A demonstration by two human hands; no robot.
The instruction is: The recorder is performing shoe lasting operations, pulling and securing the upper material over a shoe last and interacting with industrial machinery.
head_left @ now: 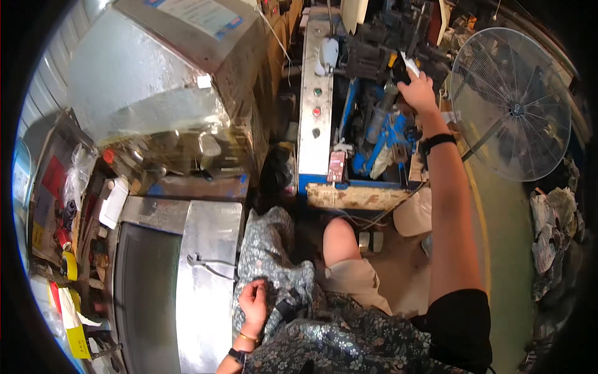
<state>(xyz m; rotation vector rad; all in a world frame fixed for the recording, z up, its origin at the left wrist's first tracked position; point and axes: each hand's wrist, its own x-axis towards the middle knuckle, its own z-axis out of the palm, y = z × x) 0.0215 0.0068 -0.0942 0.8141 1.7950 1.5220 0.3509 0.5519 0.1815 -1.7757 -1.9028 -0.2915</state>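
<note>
My right hand (pixel 418 91) reaches far forward into the dark machine head (pixel 374 47). Its fingers close on a thin, pale strip-like piece (pixel 409 64), whose far end lies among the machine's blocks. Down by my lap, my left hand (pixel 253 302) rests against the floral apron (pixel 280 240) with its fingers curled; whatever they hold, if anything, is hidden. A pair of pliers (pixel 210 264) lies on the bare metal plate (pixel 208 324) left of my lap, apart from that hand.
Beside the machine runs a pale control panel (pixel 316 124) with buttons; a phone (pixel 336 166) stands at its near end. A large fan (pixel 516 109) is at the right. Foot pedals (pixel 370 242) sit below. Left are a metal-clad housing (pixel 137 81) and a cluttered shelf with yellow tape (pixel 70 266).
</note>
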